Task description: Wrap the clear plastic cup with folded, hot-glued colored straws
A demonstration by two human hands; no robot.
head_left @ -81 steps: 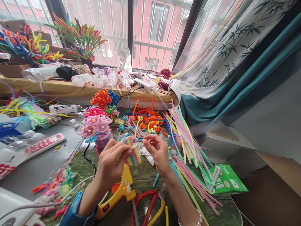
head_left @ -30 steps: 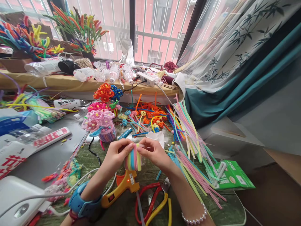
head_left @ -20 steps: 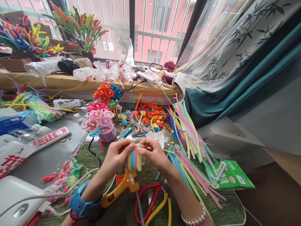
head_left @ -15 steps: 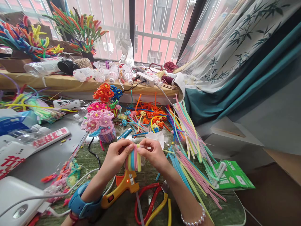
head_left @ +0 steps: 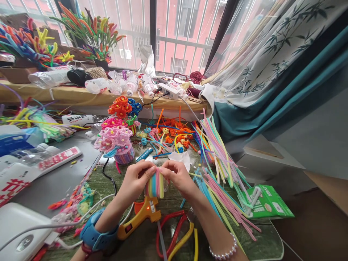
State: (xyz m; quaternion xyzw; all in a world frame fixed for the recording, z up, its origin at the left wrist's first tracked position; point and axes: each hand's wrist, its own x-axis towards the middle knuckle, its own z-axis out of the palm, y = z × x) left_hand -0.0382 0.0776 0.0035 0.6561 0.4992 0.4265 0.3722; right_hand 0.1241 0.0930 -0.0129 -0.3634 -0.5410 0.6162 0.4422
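Observation:
My left hand (head_left: 140, 175) pinches the top left edge of a striped bundle of pipe cleaners (head_left: 154, 185) in pink, blue and yellow. At its top right edge, my right hand (head_left: 176, 174) grips the same bundle, thumbs and fingertips nearly meeting. Just below the bundle lies a yellow glue gun (head_left: 140, 219) with a small lit orange light. Red-and-yellow handled pliers (head_left: 174, 235) rest between my forearms, partly hidden by the right one. A pink pipe-cleaner flower pot (head_left: 123, 155) stands beyond my left hand.
Loose pipe cleaners (head_left: 217, 181) spread right of my hands, near a green packet (head_left: 272, 203). A white device (head_left: 24, 232) with cables sits at the lower left. Orange and blue pieces (head_left: 174, 130) lie behind. Plastic bottles (head_left: 97, 86) line the windowsill.
My right fingertips have shifted slightly left and down along the bundle's top edge. The pale yellow tip that showed between my hands is now covered.

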